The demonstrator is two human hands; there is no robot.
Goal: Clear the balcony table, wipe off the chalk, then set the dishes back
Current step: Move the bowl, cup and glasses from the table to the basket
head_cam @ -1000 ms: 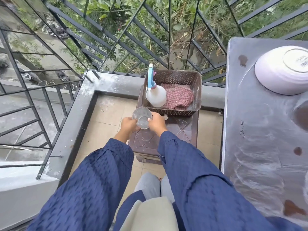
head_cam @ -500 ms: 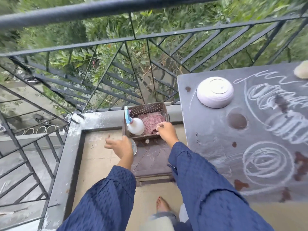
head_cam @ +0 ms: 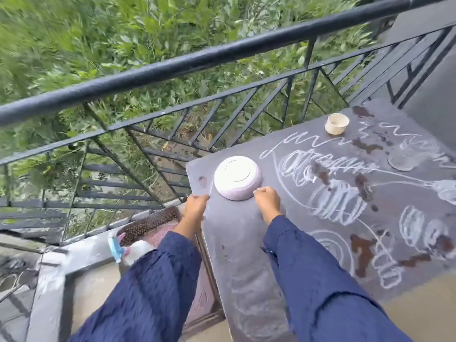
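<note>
- Railing was the biggest thing in shot, dark metal bars running across the top with blurry green plants behind it.
- Balcony table came next, a dark slab on the right, and most of it was covered in white chalk scribbles plus some brownish wet-looking patches.
- Brown basket sat down low just left of the table, with a pinkish cloth inside. It was partly hidden by the left sleeve.
- White bowl was upside down on the table near the left corner by the railing.
- Right hand was on the tabletop, fingers curled up against the bowl's near-right rim. Honestly couldn't tell if it had a hold on the bowl or was just touching it.
- Left hand was at the table's left edge, just beside the bowl but not touching it, fingers curled with nothing in them.
- Spray bottle with a blue trigger was at the basket's near end, blurry.
- Small cream cup stood upright at the far edge of the table, well apart from the bowl.
</note>
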